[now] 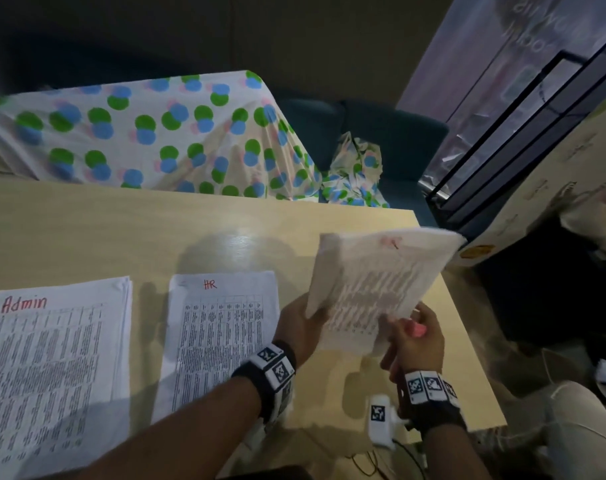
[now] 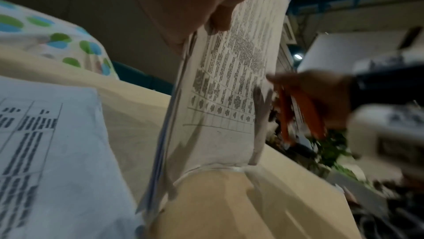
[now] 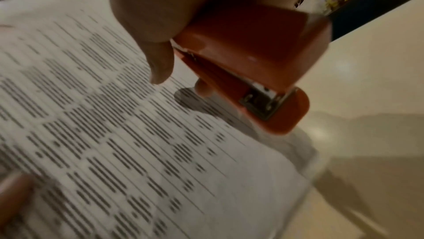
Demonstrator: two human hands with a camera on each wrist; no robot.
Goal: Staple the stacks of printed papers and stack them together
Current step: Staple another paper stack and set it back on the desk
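Observation:
My left hand (image 1: 303, 327) grips a stack of printed papers (image 1: 374, 289) by its left edge and holds it tilted above the wooden table (image 1: 121, 230); the stack is motion-blurred. The left wrist view shows the same stack of papers (image 2: 229, 79) nearly upright, pinched under my left thumb (image 2: 220, 18). My right hand (image 1: 415, 337) grips a red stapler (image 3: 252, 58) at the stack's lower right edge. The stapler (image 2: 298, 114) shows beside the sheets. Two other stacks lie flat on the table: one marked "Admin" (image 1: 48, 368) and one marked "HR" (image 1: 218, 337).
A dotted cloth (image 1: 138, 133) covers something behind the table. A dark metal frame (image 1: 523, 133) and a cardboard box (image 1: 550, 188) stand at the right, past the table's right edge. A small white device (image 1: 381, 420) with cables sits at the table's near edge.

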